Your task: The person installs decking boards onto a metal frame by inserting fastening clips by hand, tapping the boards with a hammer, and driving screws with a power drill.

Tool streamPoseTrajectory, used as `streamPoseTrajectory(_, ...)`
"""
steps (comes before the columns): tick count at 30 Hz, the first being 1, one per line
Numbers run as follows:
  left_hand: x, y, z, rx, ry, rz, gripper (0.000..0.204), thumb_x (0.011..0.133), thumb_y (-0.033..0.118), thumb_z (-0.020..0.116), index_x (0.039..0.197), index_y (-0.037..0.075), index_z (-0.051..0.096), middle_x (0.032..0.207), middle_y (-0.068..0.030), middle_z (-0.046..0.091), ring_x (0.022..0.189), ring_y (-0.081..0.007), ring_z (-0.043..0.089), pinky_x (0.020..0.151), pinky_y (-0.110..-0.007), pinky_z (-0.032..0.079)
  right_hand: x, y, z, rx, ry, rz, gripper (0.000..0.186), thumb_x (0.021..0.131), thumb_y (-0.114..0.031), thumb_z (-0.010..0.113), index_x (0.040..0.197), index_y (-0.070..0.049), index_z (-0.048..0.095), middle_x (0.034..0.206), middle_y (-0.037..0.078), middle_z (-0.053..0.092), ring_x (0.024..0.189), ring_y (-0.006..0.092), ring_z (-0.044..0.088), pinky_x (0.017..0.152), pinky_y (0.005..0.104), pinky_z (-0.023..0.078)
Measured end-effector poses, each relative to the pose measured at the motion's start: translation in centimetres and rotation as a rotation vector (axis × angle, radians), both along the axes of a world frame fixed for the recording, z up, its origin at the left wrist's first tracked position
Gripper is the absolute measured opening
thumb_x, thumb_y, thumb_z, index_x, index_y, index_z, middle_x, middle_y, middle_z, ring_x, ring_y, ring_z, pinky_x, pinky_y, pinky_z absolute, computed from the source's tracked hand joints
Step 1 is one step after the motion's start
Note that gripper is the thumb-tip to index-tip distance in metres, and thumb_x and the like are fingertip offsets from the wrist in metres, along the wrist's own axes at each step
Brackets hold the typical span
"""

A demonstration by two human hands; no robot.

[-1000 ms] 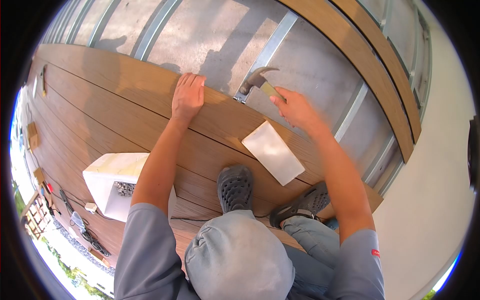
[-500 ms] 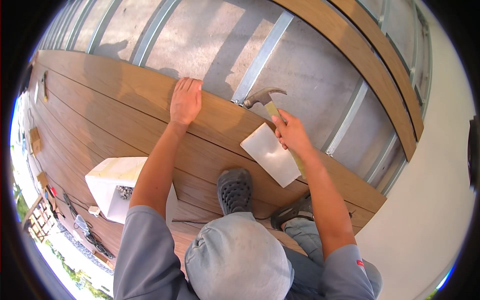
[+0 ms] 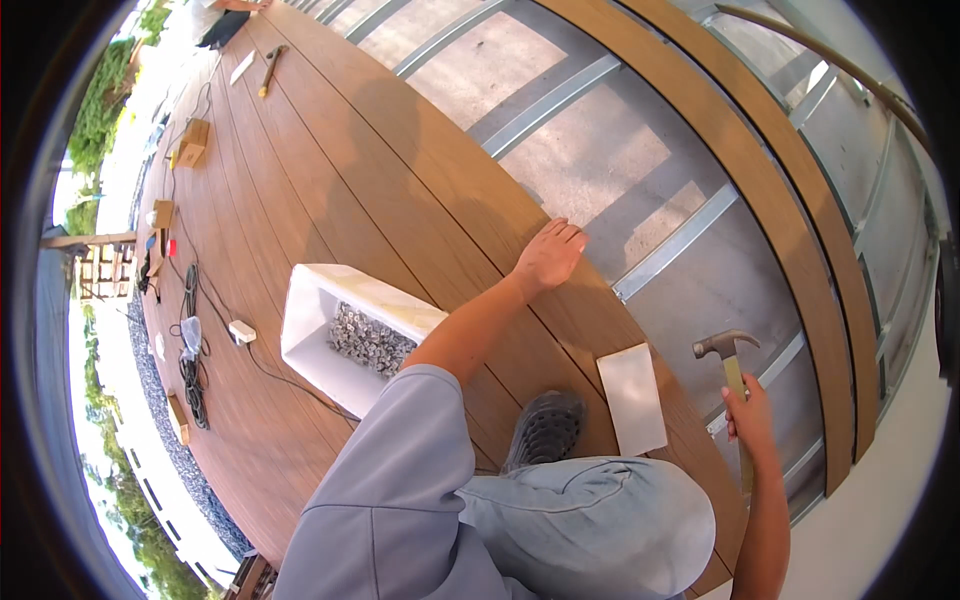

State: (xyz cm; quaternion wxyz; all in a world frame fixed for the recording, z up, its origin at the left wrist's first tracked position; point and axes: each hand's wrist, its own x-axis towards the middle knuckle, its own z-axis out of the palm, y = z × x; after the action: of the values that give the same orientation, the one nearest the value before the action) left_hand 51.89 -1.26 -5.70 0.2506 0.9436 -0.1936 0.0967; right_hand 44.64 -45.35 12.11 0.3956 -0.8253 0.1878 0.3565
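Observation:
My right hand (image 3: 752, 412) is closed round the yellowish handle of a claw hammer (image 3: 733, 370). It holds the hammer above the metal joists at the right, head pointing away. My left hand (image 3: 550, 258) rests on the outer edge of the last laid brown deck board (image 3: 480, 185), its fingers stretched out over the edge. A flat white rectangular block (image 3: 632, 400) lies on the boards between my hands, near my dark clog. To the left of my left forearm sits a white open container (image 3: 305, 318) with many small metal pieces (image 3: 368, 342) inside.
Metal joists (image 3: 680, 240) span a concrete floor beyond the boards. Two brown boards (image 3: 700, 130) lie across them at the right. Cables (image 3: 190, 350), a cardboard box (image 3: 193, 143) and another hammer (image 3: 270, 70) lie at the left. Another person (image 3: 222, 20) is at the far left.
The view has swung, so the boards and container appear farther right. My right hand has carried the hammer away from the board edge. My left hand is still at that edge.

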Motion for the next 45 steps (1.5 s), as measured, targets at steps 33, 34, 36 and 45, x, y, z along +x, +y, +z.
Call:
streamPoseTrajectory(33, -23.9, 22.5, 6.4, 0.335, 0.291, 1.175, 0.019, 0.093, 0.014, 0.055, 0.093, 0.004, 0.072, 0.094, -0.0188, 0.072, 0.096, -0.0393, 0.067, 0.085, -0.048, 0.051, -14.4, -17.0, 7.8, -0.527, -0.077, 0.637, 0.040, 0.088, -0.034, 0.072, 0.116, -0.006, 0.064, 0.095, 0.025, 0.072, 0.093, 0.0478, 0.068, 0.084, 0.0551, 0.054)
streamPoseTrajectory(34, -24.3, 22.8, 6.9, 0.270, 0.285, 1.202, 0.019, 0.093, 0.015, 0.057, 0.096, 0.003, 0.072, 0.096, -0.0196, 0.072, 0.096, -0.0403, 0.067, 0.084, -0.048, 0.051, -14.6, -17.4, 7.6, -0.523, -0.075, 0.633, 0.040, 0.088, -0.034, 0.072, 0.116, -0.006, 0.064, 0.095, 0.025, 0.072, 0.093, 0.0478, 0.068, 0.084, 0.0551, 0.054)
streamPoseTrajectory(36, -26.2, 25.2, 7.3, 0.218, 0.231, 1.262, 0.019, 0.093, 0.015, 0.059, 0.100, 0.003, 0.073, 0.096, -0.0201, 0.072, 0.093, -0.0402, 0.067, 0.084, -0.048, 0.052, -15.0, -18.2, 7.1, -0.491, -0.121, 0.633, 0.040, 0.088, -0.034, 0.072, 0.117, -0.007, 0.064, 0.097, 0.025, 0.072, 0.095, 0.0475, 0.068, 0.084, 0.0546, 0.054)
streamPoseTrajectory(45, -26.4, 18.9, 17.3, -1.129, -0.021, 1.206, 0.008, 0.093, 0.012, 0.063, 0.090, 0.005, 0.065, 0.078, -0.0012, 0.060, 0.072, -0.0134, 0.059, 0.074, -0.028, 0.052, -22.9, -26.3, 3.0, -0.289, -0.252, 0.285, 0.036, 0.090, -0.026, 0.074, 0.114, -0.001, 0.063, 0.082, 0.021, 0.071, 0.071, 0.0376, 0.072, 0.063, 0.0472, 0.057)
